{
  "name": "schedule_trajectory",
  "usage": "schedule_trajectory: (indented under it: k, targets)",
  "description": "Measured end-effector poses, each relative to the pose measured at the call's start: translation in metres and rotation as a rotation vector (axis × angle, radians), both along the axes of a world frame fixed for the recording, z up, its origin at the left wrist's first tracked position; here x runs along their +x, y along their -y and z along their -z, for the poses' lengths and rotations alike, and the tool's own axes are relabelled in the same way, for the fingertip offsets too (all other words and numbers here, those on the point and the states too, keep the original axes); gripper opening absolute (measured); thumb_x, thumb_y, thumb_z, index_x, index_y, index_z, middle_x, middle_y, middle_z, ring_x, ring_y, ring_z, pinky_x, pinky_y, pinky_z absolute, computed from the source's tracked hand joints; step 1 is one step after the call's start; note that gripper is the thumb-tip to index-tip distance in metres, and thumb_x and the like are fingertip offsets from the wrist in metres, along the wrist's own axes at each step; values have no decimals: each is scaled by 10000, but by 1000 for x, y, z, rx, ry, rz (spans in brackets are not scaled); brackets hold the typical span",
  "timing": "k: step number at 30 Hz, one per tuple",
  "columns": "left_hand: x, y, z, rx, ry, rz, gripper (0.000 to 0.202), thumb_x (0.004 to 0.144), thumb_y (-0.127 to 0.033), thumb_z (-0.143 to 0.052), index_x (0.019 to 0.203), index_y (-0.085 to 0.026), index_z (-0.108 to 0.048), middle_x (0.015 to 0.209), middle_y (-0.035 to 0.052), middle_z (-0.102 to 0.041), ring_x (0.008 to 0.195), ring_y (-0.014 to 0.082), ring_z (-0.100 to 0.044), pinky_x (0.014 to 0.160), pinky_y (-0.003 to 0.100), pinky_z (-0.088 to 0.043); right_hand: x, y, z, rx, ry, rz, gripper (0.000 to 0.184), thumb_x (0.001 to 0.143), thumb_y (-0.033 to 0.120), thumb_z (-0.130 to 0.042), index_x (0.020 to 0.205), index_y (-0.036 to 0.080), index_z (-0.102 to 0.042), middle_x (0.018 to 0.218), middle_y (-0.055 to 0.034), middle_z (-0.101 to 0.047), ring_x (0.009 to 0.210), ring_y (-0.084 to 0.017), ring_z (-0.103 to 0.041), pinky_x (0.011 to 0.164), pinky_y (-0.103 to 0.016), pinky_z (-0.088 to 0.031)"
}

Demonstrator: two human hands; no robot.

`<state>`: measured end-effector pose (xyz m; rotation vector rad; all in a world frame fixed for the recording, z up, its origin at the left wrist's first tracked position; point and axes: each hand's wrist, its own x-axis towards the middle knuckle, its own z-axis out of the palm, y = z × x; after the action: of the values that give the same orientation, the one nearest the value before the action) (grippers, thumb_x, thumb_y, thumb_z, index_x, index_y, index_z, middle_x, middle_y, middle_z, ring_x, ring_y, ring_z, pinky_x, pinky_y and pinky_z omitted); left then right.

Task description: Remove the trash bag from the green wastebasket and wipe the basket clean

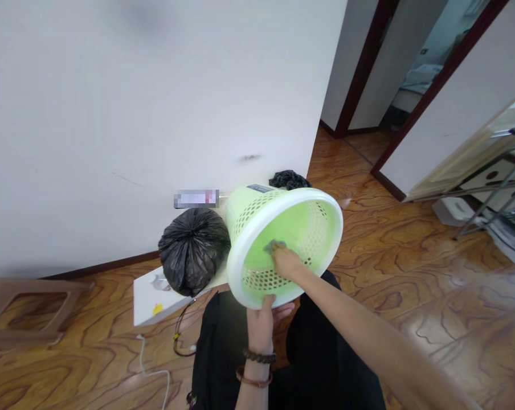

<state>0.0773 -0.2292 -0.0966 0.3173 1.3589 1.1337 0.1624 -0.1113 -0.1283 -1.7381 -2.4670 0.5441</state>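
A light green wastebasket (244,219) with a white rim and rows of holes lies tilted, its mouth toward me. My left hand (264,310) grips the lower rim from below, thumb over the edge. Reaching into the basket, my right hand (284,259) is closed on a small greyish cloth (274,245) near the inner wall; blur hides its fingertips. Left of the basket stands a full, tied black garbage bag (193,245). Another crumpled black plastic bag (289,179) shows behind the basket.
A white bench-like surface (144,296) carries the bag and basket against the white wall (155,114). A brown plastic stool (27,310) lies at left. Cables (155,373) trail on the wooden floor (368,228). A doorway and a metal-legged stand (492,188) are at right.
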Motion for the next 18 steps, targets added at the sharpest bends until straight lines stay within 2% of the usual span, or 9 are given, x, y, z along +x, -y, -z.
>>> schedule_trajectory:
  k: [2,4,7,10,12,14,18]
  targets:
    - [2,0,0,-7,20,10,267,681,-168,-574,937,-101,-536,633,101,-674,571,277,-666,582,408,-566,-20,8,0,-30,-200,-61,401,907,196,-294,1223,138,-534,1323,-73,-480,1224,-160,-423,1009,-286,-345]
    - [1,0,2,-23,33,9,278,687,-165,-562,955,-100,-531,611,98,-668,571,279,-666,585,412,-566,-28,13,-1,-21,-301,-126,415,923,232,-266,1267,166,-490,1340,-36,-464,1231,-142,-412,1022,-279,-329]
    - [-5,2,4,-17,25,-14,298,697,-186,-559,976,-94,-510,638,99,-678,581,274,-668,584,407,-566,-7,5,-5,-25,-144,-132,416,861,129,-371,1258,118,-496,1312,-82,-491,1243,-187,-396,1028,-322,-322]
    - [-10,4,6,-8,-2,-9,285,704,-213,-571,948,-81,-510,663,113,-683,591,273,-670,577,392,-567,29,-12,-6,23,46,-5,433,805,32,-381,1210,49,-533,1317,-144,-471,1301,-247,-294,1075,-377,-229]
    - [-9,5,8,-13,6,5,282,700,-214,-583,939,-81,-513,674,118,-683,606,280,-672,574,393,-569,40,-18,-3,59,76,50,429,810,27,-361,1201,29,-538,1331,-160,-449,1319,-265,-251,1093,-394,-174]
    - [-5,5,11,-21,30,26,327,687,-200,-605,980,-93,-505,685,107,-683,632,291,-675,579,408,-571,32,-15,0,48,55,52,431,808,34,-370,1209,28,-530,1320,-168,-460,1292,-264,-308,1076,-385,-221]
    - [3,6,18,-43,37,43,467,669,-153,-621,1108,-125,-462,676,77,-682,655,299,-677,588,423,-571,-11,5,3,-31,-144,-2,409,871,135,-344,1243,116,-514,1227,-114,-561,1135,-216,-506,945,-311,-397]
